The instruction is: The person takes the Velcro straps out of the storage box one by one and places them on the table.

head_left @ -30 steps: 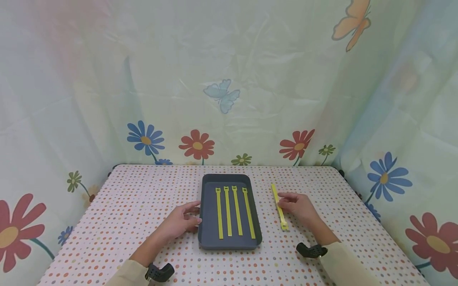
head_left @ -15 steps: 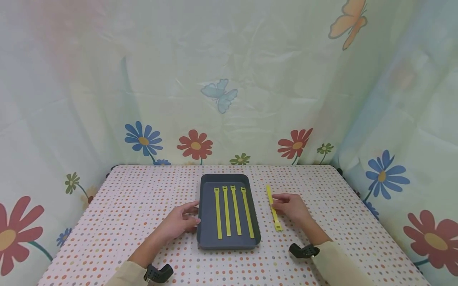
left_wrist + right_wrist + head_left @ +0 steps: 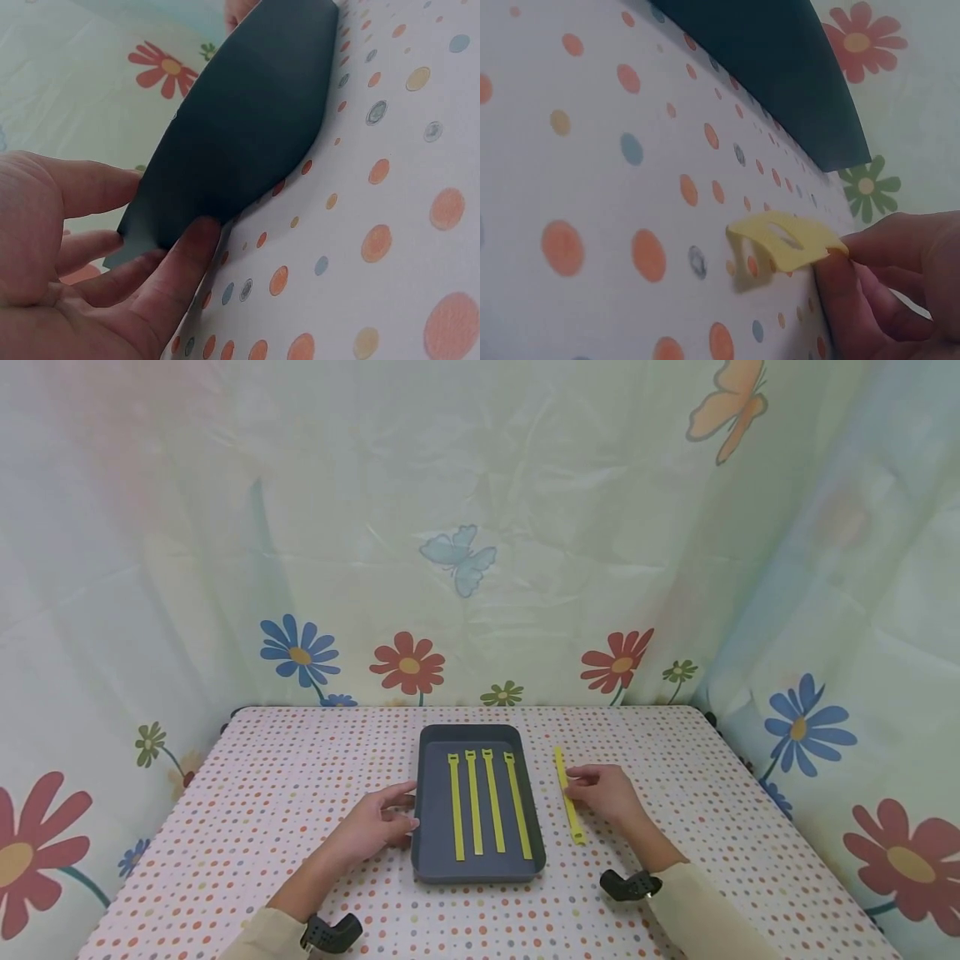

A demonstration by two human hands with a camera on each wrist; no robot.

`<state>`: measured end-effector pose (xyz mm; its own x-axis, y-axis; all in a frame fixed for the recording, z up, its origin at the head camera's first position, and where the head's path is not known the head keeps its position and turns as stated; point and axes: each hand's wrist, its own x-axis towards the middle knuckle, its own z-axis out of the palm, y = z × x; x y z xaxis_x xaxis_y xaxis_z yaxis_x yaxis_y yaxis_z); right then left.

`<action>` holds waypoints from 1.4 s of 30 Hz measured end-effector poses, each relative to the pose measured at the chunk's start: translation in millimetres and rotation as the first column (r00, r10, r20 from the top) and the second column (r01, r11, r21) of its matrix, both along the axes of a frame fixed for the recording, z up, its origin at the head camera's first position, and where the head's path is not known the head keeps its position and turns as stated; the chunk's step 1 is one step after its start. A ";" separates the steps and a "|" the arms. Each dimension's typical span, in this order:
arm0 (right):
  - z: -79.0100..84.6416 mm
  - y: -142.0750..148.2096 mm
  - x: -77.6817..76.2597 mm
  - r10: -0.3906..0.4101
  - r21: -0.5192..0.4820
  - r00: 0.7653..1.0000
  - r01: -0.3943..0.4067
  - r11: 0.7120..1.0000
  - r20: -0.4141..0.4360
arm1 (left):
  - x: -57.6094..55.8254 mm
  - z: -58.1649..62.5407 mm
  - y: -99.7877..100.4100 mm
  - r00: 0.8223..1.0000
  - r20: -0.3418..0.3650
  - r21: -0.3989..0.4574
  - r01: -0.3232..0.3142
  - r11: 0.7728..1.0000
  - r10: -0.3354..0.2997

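A dark grey rectangular tray (image 3: 435, 835) stands on the table with several yellow slotted-head cable straps (image 3: 475, 806) lying lengthwise in it, side by side. My left hand (image 3: 375, 822) rests its fingertips against the outside of the tray's left wall (image 3: 232, 112). To the right of the tray, my right hand (image 3: 611, 795) pinches another yellow cable strap (image 3: 572, 818) around its middle between thumb and fingers. The slotted head (image 3: 821, 238) of that strap points toward me, and in the right wrist view it casts a shadow on the cloth.
A white tablecloth (image 3: 300, 777) with coloured dots covers the table. Behind and at both sides hangs a curtain (image 3: 540, 568) printed with flowers and butterflies. A black wrist device (image 3: 332, 935) sits on the left wrist and another (image 3: 630, 887) on the right.
My right hand has shifted a little left, bringing the pinched cable strap closer to the tray. The left hand stays at the tray's wall. The head view has turned slightly.
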<state>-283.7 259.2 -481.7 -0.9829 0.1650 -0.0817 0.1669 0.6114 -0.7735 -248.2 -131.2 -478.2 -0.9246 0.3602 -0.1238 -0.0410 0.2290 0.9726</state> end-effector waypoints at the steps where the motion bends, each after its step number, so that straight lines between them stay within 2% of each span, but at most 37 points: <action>1: 0.8 -0.6 -0.4 0.000 0.009 1.000 0.000 1.000 0.004 | 0.0 0.0 0.0 1.000 -0.001 -0.003 -0.001 1.000 0.001; 18: 5.5 -3.5 -0.1 0.017 0.059 1.000 -0.019 0.998 0.024 | -2.0 -2.9 -1.0 1.000 -0.003 0.003 0.009 1.000 -0.009; 26: 12.5 -8.7 -0.2 0.009 0.162 1.000 -0.013 0.987 0.020 | -4.7 -5.2 -0.1 1.000 0.005 -0.004 0.014 1.000 -0.014; 42: 13.9 -11.4 -1.7 0.011 0.179 0.999 -0.020 0.984 0.049 | -4.3 -5.9 0.3 1.000 -0.004 -0.010 0.004 1.000 -0.004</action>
